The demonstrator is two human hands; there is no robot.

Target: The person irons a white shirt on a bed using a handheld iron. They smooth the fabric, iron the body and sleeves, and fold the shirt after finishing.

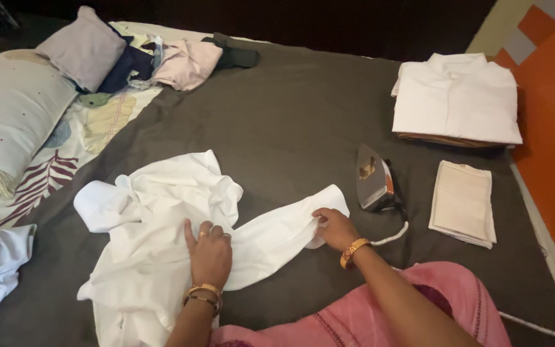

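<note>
Left of the upright grey iron (372,180), your left hand (210,254) presses flat and open, your right hand (334,226) pinches the limp, light crumpled white cotton shirt (162,218) at its sleeve end.

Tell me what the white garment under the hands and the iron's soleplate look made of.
White garment: thin woven cloth, likely cotton, matte; it crumples into soft folds under the left hand and right hand. Iron: soleplate looks like bare metal, dull grey with a brownish patch, standing on its heel.
</note>
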